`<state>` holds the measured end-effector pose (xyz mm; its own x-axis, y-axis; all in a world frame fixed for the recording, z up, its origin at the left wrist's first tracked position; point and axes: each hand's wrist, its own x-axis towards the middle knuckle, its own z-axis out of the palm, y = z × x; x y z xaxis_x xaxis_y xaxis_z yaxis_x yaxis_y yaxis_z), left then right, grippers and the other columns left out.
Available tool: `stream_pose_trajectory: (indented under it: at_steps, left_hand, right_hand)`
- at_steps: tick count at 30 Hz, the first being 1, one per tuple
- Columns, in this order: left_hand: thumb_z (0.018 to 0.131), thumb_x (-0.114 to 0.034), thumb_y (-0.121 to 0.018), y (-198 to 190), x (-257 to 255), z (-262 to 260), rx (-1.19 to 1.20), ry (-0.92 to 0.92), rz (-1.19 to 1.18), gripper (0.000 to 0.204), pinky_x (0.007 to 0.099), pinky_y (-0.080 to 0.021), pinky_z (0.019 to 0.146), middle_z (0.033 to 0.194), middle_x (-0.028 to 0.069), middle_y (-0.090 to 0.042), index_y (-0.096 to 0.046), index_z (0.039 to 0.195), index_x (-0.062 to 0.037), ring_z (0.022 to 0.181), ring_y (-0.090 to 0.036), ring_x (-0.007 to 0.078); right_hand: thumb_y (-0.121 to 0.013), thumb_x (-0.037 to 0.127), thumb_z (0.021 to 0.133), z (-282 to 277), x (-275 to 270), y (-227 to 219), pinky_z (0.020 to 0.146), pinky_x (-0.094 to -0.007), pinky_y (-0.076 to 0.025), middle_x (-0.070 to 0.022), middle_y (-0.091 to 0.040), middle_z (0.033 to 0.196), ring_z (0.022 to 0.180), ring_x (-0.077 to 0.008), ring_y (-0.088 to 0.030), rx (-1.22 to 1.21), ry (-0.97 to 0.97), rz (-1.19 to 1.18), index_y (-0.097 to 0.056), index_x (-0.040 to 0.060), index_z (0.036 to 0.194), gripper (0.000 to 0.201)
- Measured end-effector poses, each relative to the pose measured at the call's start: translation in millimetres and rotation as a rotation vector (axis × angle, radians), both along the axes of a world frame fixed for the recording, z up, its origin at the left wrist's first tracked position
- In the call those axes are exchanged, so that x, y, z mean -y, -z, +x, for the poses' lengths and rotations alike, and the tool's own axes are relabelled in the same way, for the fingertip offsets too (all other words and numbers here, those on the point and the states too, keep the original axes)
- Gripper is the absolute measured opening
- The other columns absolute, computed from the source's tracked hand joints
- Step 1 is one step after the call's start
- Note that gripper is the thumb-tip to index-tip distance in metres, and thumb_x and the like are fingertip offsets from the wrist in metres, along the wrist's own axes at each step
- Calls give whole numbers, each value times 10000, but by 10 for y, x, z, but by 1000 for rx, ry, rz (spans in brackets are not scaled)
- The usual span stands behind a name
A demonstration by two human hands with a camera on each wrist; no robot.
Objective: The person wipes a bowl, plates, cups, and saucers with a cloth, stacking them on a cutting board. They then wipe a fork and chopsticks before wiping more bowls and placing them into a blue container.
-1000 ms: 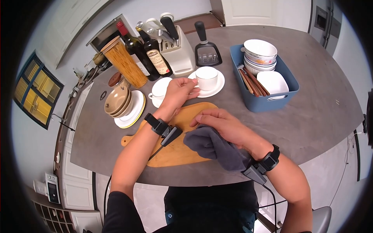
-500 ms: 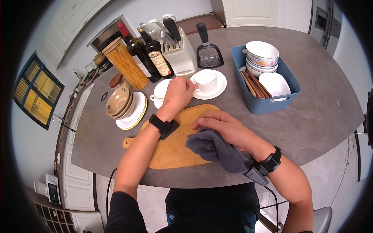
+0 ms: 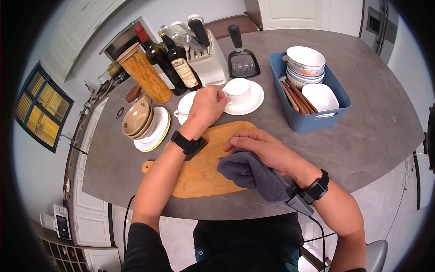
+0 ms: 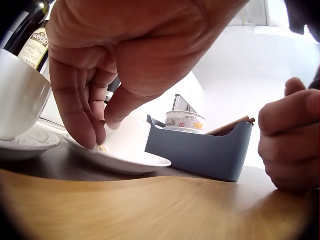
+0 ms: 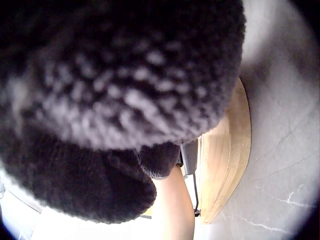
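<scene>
A white cup [image 3: 237, 93] stands upright on its white saucer [image 3: 254, 100], beyond the cutting board. At the cup's left side, my left hand [image 3: 207, 106] pinches the handle between thumb and fingers; the left wrist view shows the fingertips low beside the cup [image 4: 131, 140]. A dark grey cloth [image 3: 247, 170] hangs bunched from my right hand [image 3: 265, 149], which grips it over the board's right part. That cloth [image 5: 130, 100] fills most of the right wrist view and hides the gripping fingers. Partly behind my left hand is a second white cup [image 3: 185, 105] with its own saucer.
Below both hands lies a wooden cutting board [image 3: 204, 177]. Brown bowls [image 3: 138, 120] on plates stand left, with a pasta jar [image 3: 145, 75], wine bottles [image 3: 183, 68] and a knife block [image 3: 213, 68] behind. A blue bin [image 3: 312, 122] of bowls stands right; a black-handled masher [image 3: 244, 63] is farther back.
My left fingers have closed in at the cup's handle, and the cup has shifted slightly left on its saucer. My right hand keeps its hold on the cloth, nearly still.
</scene>
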<state>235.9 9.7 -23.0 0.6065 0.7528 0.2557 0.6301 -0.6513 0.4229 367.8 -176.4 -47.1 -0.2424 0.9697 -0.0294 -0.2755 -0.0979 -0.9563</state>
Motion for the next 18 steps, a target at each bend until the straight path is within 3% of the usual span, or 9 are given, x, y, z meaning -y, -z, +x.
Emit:
stream_pose_trajectory:
  at_steps: [5,8,11,14,15,18]
  left_hand:
    - [922,-193,-762,-155,152,-43,69,21,113,248,314,-552,591,823,118,-734,-697,937,46,607,-705,156]
    - [923,-217,-763,-457,333,-99,124,65,107,275,304,-537,592,843,111,-730,-701,961,48,613,-695,150]
    - [933,-248,-749,-769,508,-181,284,148,3,304,280,-499,579,807,102,-701,-708,976,51,600,-655,139]
    - [935,-282,-744,-1031,630,-318,257,137,89,325,297,-492,573,798,101,-701,-715,959,41,595,-653,134]
    - [933,-307,-741,-1050,599,-383,296,156,101,337,304,-474,557,777,87,-699,-722,946,29,579,-631,120]
    - [930,-303,-742,-1259,635,-622,310,144,165,330,303,-460,538,758,82,-701,-723,950,26,563,-617,113]
  right_hand:
    - [-548,267,1059,47,32,-59,848,-241,-528,-55,-724,1046,935,-96,-663,-35,2,-55,-722,-11,1101,331]
    - [-546,347,1074,108,47,-122,835,-257,-544,-57,-724,1031,913,-98,-672,-111,38,-136,-717,-10,1111,398]
    - [-506,511,1078,185,54,-196,864,-262,-548,-72,-718,1058,941,-104,-673,-132,193,-163,-689,-16,1155,563]
    - [-464,525,1085,203,11,-134,875,-269,-564,-92,-708,1110,977,-131,-687,-99,351,-37,-627,-33,1242,603]
    - [-533,469,1075,229,24,-149,921,-268,-547,-85,-670,1207,1056,-123,-658,-74,329,6,-593,-22,1301,544]
    - [-644,375,1037,255,-5,-35,998,-279,-502,-76,-644,1252,1125,-124,-628,54,358,57,-562,-3,1361,504]
